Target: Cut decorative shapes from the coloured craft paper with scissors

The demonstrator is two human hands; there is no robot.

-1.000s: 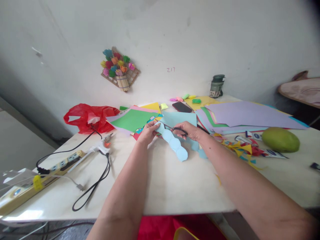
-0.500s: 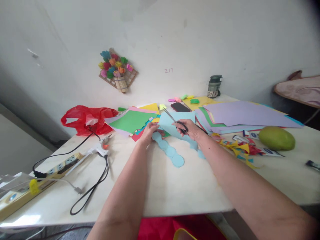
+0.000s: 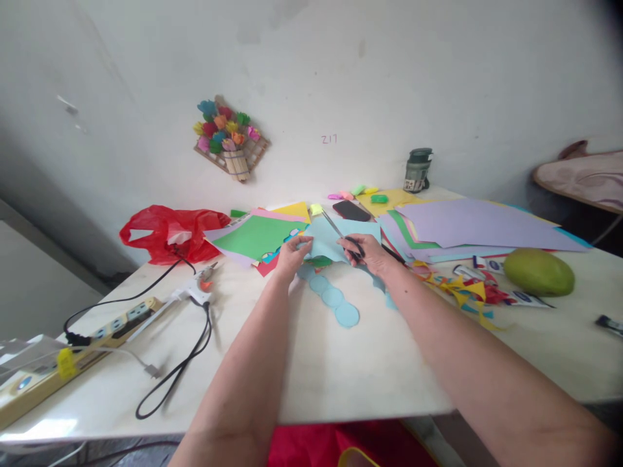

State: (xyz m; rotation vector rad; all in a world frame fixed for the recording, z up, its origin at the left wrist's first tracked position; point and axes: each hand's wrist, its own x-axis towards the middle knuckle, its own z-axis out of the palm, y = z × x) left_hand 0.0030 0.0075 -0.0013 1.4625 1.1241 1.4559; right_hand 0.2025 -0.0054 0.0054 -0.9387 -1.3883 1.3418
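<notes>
My left hand (image 3: 294, 253) is closed on the left edge of a light blue sheet of paper (image 3: 322, 240), thumb and fingers pinched together. In my right hand (image 3: 367, 253) is a pair of scissors (image 3: 341, 235), its fingers wrapped round the dark handles. The blades point away from me, up and to the left, over the blue sheet. Below my left hand, a row of overlapping light blue paper circles (image 3: 333, 298) lies on the table, the upper end partly hidden by the hand. Blue offcuts (image 3: 390, 301) lie beside my right wrist.
Coloured sheets (image 3: 477, 224) are stacked at right, near a green mango (image 3: 538, 271), tubes and paper scraps (image 3: 460, 285). A phone (image 3: 351, 210) lies behind the blue sheet. At left are a red plastic bag (image 3: 170, 224), a glue gun (image 3: 202, 285) with its cord and a power strip (image 3: 111, 329).
The blue sheet has been lowered and tilted at its left edge, with my left hand shifted slightly along it. My right hand and the scissors have barely moved.
</notes>
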